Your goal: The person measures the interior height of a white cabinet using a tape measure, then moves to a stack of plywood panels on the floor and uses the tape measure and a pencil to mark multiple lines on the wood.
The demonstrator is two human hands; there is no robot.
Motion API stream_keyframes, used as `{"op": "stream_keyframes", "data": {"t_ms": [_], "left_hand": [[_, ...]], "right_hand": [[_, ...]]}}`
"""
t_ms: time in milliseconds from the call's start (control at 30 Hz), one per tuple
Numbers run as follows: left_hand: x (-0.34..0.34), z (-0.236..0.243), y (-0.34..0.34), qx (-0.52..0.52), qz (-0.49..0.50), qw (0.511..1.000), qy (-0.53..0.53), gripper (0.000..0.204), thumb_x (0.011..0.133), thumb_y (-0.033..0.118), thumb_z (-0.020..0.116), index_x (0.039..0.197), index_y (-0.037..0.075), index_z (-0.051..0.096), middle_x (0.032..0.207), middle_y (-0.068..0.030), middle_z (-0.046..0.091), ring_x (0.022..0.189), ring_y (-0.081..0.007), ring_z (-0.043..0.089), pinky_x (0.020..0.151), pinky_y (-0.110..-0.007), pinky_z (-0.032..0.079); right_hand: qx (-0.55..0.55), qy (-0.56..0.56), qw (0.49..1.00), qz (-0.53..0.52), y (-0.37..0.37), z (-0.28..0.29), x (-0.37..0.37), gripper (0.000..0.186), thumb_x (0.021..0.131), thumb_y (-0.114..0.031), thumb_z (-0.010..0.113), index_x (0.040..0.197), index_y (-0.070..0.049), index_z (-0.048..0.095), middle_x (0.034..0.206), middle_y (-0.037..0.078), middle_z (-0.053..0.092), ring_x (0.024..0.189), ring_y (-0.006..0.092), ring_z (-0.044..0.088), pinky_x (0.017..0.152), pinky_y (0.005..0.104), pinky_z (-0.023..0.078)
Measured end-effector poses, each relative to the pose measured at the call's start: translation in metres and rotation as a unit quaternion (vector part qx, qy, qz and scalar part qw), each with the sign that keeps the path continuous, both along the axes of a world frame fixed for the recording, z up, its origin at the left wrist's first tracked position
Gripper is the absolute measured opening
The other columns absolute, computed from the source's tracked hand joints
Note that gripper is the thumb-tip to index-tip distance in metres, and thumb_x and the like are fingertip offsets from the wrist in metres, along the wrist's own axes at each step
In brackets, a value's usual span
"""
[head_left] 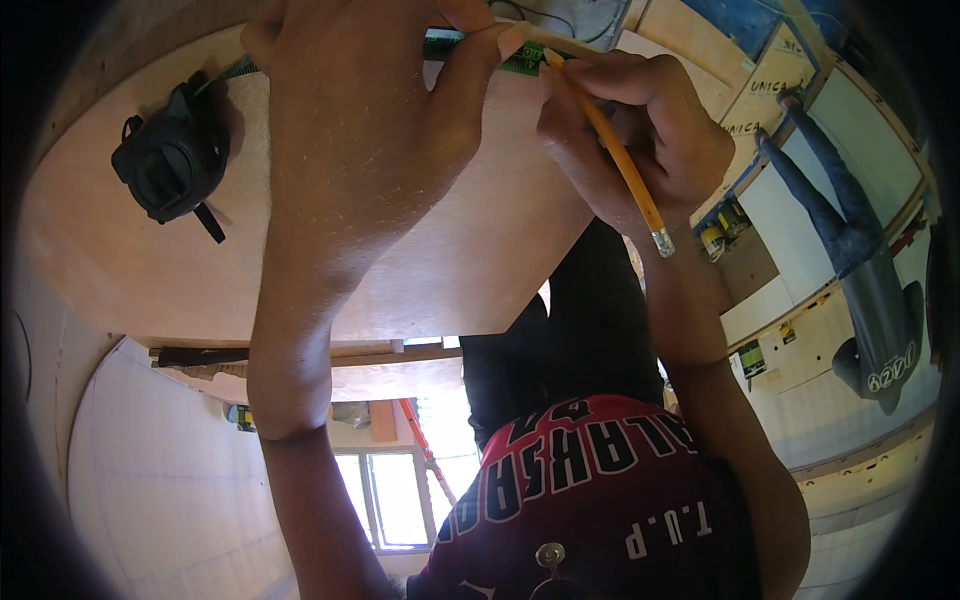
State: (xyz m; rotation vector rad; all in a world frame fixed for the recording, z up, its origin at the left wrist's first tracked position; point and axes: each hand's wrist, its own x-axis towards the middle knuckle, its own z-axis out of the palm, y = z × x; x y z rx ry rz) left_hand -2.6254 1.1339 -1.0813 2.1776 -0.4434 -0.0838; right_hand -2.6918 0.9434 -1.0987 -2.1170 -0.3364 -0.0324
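Note:
My left hand (pixel 370 130) spans a pale plywood board (pixel 420 280), its thumb and fingertips holding the green tape blade (pixel 448 45) along the board's far edge; some fingers are out of clear sight. The blade leads left to a black tape measure case (pixel 172 152) lying on the board. My right hand (pixel 640 140) is closed around a yellow pencil (pixel 615 150), tilted with its tip at the blade and its eraser toward me, just right of my left hand.
A person (pixel 860 270) in dark clothing and jeans stands off to the right, beside pale panels (pixel 760 270) and small yellow-labelled containers (pixel 725 225). An orange ladder (pixel 428 450) stands by a bright window (pixel 395 490). My dark-clothed legs show below the board's lower right edge.

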Motion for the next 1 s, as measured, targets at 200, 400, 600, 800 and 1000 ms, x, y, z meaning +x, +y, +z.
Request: {"op": "stream_keyframes", "data": {"t_ms": [200, 400, 600, 800, 1000], "left_hand": [[0.0, -0.004, 0.008, 0.046, -0.005, 0.999, 0.028, 0.016, 0.076, 0.001, 0.077, 0.079, 0.005, 0.062, 0.077, -0.0097, 0.062, 0.077, -0.0301, 0.059, 0.077, -0.04, 0.038], [-0.003, 0.0, 0.004, -0.014, 0.011, 1.0, 0.009, 0.017, 0.076, 0.0, 0.078, 0.079, 0.005, 0.062, 0.078, -0.0105, 0.062, 0.077, -0.0307, 0.059, 0.078, -0.04, 0.038], [-0.002, 0.001, 0.003, -0.007, 0.008, 1.0, 0.002, 0.017, 0.076, 0.0, 0.077, 0.079, 0.005, 0.061, 0.078, -0.0108, 0.062, 0.077, -0.0314, 0.058, 0.078, -0.042, 0.038], [-0.003, 0.002, 0.003, 0.007, 0.012, 1.0, -0.013, 0.018, 0.075, 0.001, 0.077, 0.081, 0.006, 0.061, 0.08, -0.01, 0.062, 0.08, -0.0318, 0.058, 0.078, -0.042, 0.037], [-0.002, 0.013, 0.0, 0.012, 0.037, 0.999, -0.005, 0.019, 0.075, 0.001, 0.077, 0.082, 0.007, 0.061, 0.082, -0.0092, 0.061, 0.082, -0.0321, 0.057, 0.077, -0.043, 0.036]], "right_hand": [[-0.023, -0.051, 0.998, -0.02, 0.004, -0.002, 0.001, 0.021, 0.084, 0.005, 0.084, 0.096, 0.002, 0.068, 0.083, 0.008, 0.076, 0.064, 0.0016, 0.068, 0.054, 0.0147, 0.048], [-0.037, -0.067, 0.997, -0.026, 0.007, -0.004, 0.001, 0.019, 0.084, 0.003, 0.085, 0.094, 0.002, 0.069, 0.079, 0.007, 0.076, 0.062, 0.0016, 0.067, 0.053, 0.0145, 0.048], [-0.024, -0.061, 0.998, -0.014, 0.007, -0.003, 0.004, 0.02, 0.084, 0.003, 0.084, 0.096, 0.002, 0.068, 0.081, 0.008, 0.077, 0.064, 0.003, 0.069, 0.055, 0.0153, 0.05], [-0.051, -0.064, 0.996, -0.018, 0.007, -0.002, 0.002, 0.021, 0.082, 0.004, 0.085, 0.094, 0.001, 0.068, 0.083, 0.009, 0.077, 0.064, 0.0029, 0.069, 0.055, 0.0158, 0.05], [-0.033, -0.067, 0.997, -0.02, 0.008, -0.002, 0.003, 0.021, 0.081, 0.006, 0.085, 0.093, 0.001, 0.068, 0.082, 0.008, 0.076, 0.059, 0.0006, 0.063, 0.052, 0.0159, 0.046]]}}
